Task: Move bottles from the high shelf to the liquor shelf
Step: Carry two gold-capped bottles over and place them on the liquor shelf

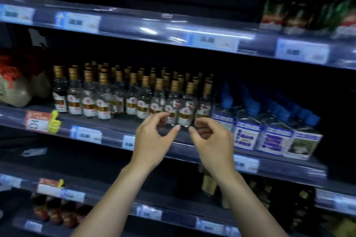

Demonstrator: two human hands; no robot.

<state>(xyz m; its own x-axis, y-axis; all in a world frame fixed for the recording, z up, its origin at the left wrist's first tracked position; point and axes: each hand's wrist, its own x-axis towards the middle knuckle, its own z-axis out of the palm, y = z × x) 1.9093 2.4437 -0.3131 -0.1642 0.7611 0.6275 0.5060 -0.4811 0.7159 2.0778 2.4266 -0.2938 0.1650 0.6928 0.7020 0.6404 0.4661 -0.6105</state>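
Several small clear bottles with gold caps and red-and-gold labels [133,94] stand in rows on the middle shelf [115,132]. My left hand [154,136] and my right hand [210,136] hover side by side just in front of the rightmost bottles of that group. Both hands have loosely curled fingers with thumb and forefinger apart, and nothing is held in either. The high shelf [173,32] above is dark over the middle, and blurred green bottles [308,9] stand on it at the right.
Blue-capped bottles with blue-and-white labels [269,127] sit right of the gold-capped group. A pale jar with red wrapping [15,86] stands at the left. Price tags line the shelf edges, one with a yellow thumbs-up marker [54,121]. Lower shelves hold dark bottles [57,211].
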